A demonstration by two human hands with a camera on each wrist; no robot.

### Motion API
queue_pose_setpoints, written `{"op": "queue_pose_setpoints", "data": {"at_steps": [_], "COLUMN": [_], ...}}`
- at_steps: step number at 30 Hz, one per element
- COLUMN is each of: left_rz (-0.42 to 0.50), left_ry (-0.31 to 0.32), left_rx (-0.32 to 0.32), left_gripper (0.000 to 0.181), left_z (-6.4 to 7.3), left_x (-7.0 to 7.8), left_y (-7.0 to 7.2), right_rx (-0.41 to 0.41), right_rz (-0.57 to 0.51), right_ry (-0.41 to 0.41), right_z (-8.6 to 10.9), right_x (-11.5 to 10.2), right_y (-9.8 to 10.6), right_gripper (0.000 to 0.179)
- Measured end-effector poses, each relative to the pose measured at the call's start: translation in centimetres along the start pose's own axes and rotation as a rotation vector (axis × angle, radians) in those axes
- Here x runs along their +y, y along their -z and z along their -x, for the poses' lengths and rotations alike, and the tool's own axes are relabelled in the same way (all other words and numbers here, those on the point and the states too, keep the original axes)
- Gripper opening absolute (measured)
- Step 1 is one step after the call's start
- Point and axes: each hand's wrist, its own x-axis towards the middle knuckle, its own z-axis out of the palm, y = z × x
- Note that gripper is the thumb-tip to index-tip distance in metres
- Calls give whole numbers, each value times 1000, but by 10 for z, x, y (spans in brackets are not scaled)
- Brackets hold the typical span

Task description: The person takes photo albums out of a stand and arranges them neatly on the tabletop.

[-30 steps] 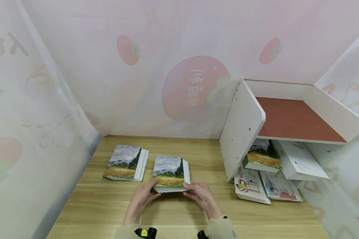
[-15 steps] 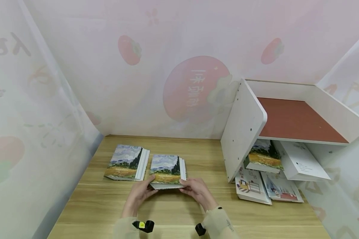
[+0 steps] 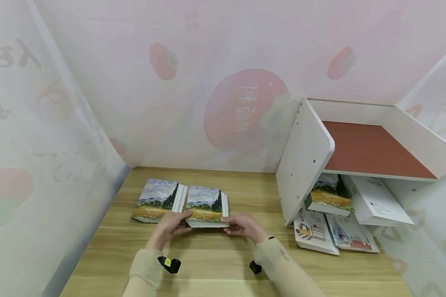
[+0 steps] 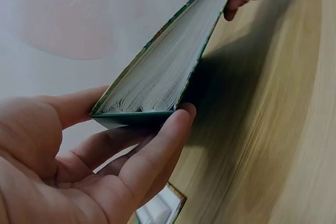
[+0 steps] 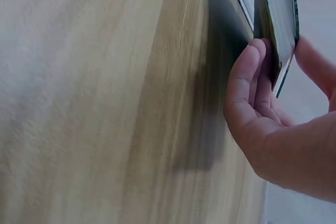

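Note:
Both hands hold one thick book (image 3: 204, 206) with a landscape painting on its cover, raised off the table. My left hand (image 3: 169, 225) grips its near left corner; in the left wrist view, the thumb lies on one cover and the fingers curl round the spine. On the opposite corner, my right hand (image 3: 245, 226) pinches the book between thumb above and fingers beneath. A second book (image 3: 157, 200) with the same cover lies on the table to the left, its right side close to the held one. Whether the two books touch, I cannot tell.
A white shelf unit (image 3: 306, 152) with a brown-red board stands at the right. Its lower levels hold another landscape book (image 3: 330, 196), a white book (image 3: 379, 202) and two illustrated books (image 3: 315, 232) underneath. Printed fabric (image 3: 245, 37) hangs behind the wooden table (image 3: 208, 264).
Both hands have carried the held book away from me and slightly left, up beside the second book. Their hold on it looks the same. The view has shifted slightly.

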Motion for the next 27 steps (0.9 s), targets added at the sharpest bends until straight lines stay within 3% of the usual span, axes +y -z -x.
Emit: {"op": "queue_pose_setpoints", "data": {"at_steps": [9,17,27], "left_rz": [-149,-139,-122], "left_ry": [7,21,58], "left_rx": [-28,-102,-222], "left_gripper": [33,32,31], "left_z": [-11,-23,-40], "left_x": [9,10,14], "left_y": [18,30,47], "right_rx": [-24,34,44], "right_rz": [83,159,86], "right_ry": [-27,-35,1], "right_z": [-6,-16,-24], "right_x": [-6,-5,-3], "right_y": [-11,-15,-13], "right_gripper": [24,20,20]}}
